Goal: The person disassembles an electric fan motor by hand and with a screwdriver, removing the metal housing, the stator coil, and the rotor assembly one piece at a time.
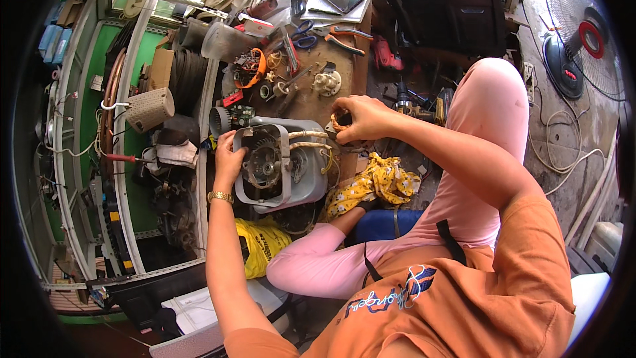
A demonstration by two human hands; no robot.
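Observation:
A grey metal housing with an open square frame stands tilted at the edge of the workbench. Through its frame a round motor part with fins is visible, and pale sleeved wires come out of its top. My left hand grips the frame's upper left corner with bent fingers. Just right of the housing, raised above the bench edge, my right hand pinches a copper-coloured wound ring, which looks like a motor coil. My palm hides part of that ring. A cream round part lies on the bench beyond it.
Orange-handled pliers, blue-handled scissors and an orange ring with wiring lie on the bench. A pink drill and a yellow-black drill are right of it. Yellow patterned cloth lies below; metal shelving stands left.

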